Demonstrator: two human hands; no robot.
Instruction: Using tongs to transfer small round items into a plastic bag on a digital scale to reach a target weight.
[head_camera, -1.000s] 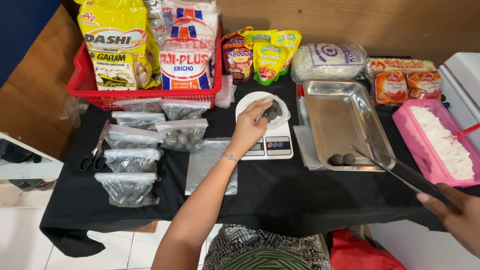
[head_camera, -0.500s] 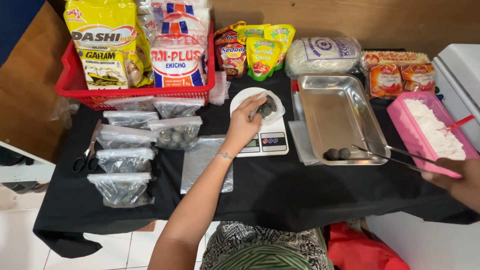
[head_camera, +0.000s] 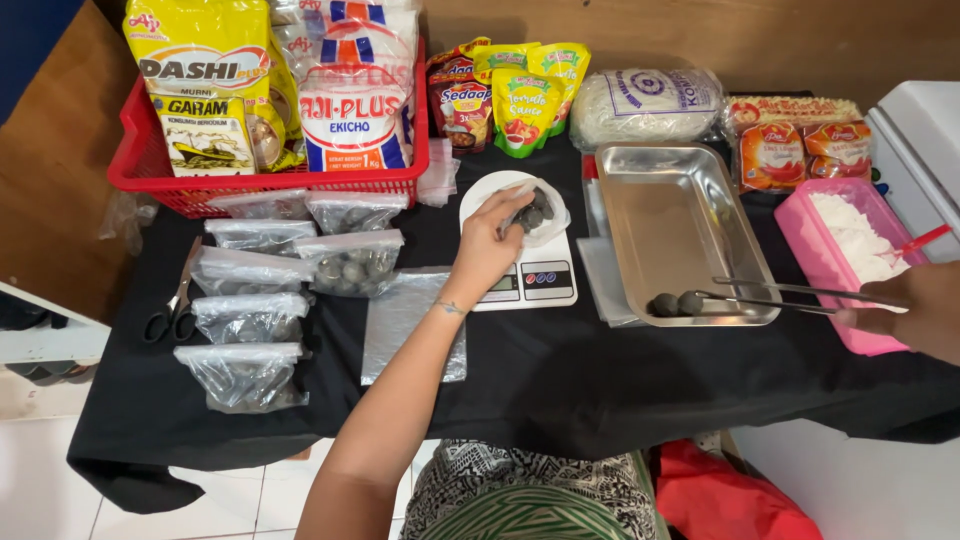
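Note:
My left hand (head_camera: 487, 240) holds open a clear plastic bag (head_camera: 541, 212) with a few dark balls in it, on the white plate of a kitchen scale (head_camera: 525, 282). At the right edge my right hand (head_camera: 915, 308) grips metal tongs (head_camera: 775, 295) that reach left into a steel tray (head_camera: 680, 230). The tong tips are at two dark balls (head_camera: 678, 303) in the tray's near-left corner; whether the tips pinch one I cannot tell.
Several filled clear bags (head_camera: 250, 318) lie in rows at left, with scissors (head_camera: 176, 308) beside them and flat empty bags (head_camera: 405, 318) near the scale. A red basket (head_camera: 160, 180) of packets stands at the back. A pink tub (head_camera: 850, 262) of white powder sits at right.
The view has shifted a little. The tongs have swung from the tray's right side across to the two balls. My left hand stays on the bag on the scale.

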